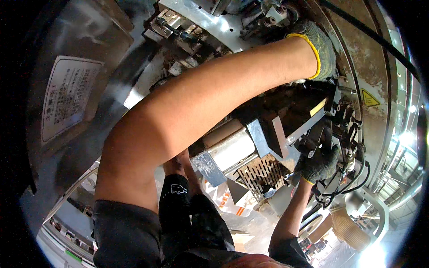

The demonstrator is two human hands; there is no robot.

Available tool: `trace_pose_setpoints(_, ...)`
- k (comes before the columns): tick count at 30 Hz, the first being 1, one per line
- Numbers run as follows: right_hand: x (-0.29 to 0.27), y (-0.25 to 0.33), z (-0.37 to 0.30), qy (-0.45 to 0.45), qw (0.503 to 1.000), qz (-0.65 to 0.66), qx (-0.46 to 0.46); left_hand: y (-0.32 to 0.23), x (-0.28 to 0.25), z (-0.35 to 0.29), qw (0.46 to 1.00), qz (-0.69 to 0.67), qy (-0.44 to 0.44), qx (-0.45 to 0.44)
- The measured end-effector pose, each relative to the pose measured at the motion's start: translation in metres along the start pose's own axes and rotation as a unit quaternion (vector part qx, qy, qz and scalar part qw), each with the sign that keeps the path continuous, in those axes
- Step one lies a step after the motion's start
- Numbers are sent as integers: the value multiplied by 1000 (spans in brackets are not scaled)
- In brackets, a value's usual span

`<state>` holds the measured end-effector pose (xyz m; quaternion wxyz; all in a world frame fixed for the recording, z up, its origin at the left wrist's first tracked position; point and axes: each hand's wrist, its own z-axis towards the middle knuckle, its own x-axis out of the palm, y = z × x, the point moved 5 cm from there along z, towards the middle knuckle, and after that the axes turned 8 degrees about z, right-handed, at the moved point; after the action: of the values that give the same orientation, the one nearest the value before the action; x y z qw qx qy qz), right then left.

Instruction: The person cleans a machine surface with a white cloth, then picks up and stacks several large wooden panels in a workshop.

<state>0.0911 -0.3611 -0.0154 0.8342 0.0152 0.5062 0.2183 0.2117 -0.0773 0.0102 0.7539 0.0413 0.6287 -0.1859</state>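
My left arm stretches across the machine from the lower left to the upper right. My left hand (322, 50), in a grey knit glove with a yellow cuff, reaches down beside the machine's right wall; its fingers are hidden. Lower down on the right, my right hand (319, 164), in a matching dark glove, is closed at a cluster of dark metal brackets (316, 134) with bolts. What its fingers grip is partly hidden. Cables and small fittings (351, 154) lie just right of that hand. A white roller (231, 152) sits left of it.
A slotted metal plate (259, 174) is below the roller. A metal bar with holes (203, 20) and mechanism parts (272, 18) are at the top. A panel with a printed label (71, 96) stands left. Black hoses (364, 178) loop on the right, near a yellow warning sticker (370, 98).
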Motion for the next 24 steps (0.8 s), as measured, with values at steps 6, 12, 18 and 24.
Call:
trace_pose_setpoints(6, -4, 1, -1, -3, 993, -122, 6, -4, 1, -1, 999, 24, -31, 25)
trace_pose_setpoints(12, 5, -11, -7, 12, 989, 129, 77, -3, 2, -1, 1000, 12, -14, 18)
trace_pose_setpoints(18, 8, -14, -6, 5, 982, 179, 54, -3, 0, -2, 1000, 13, -19, 20)
trace_pose_setpoints(24, 4, -30, -10, 4, 971, 192, 139, -3, -2, 1, 1000, -14, -15, -13)
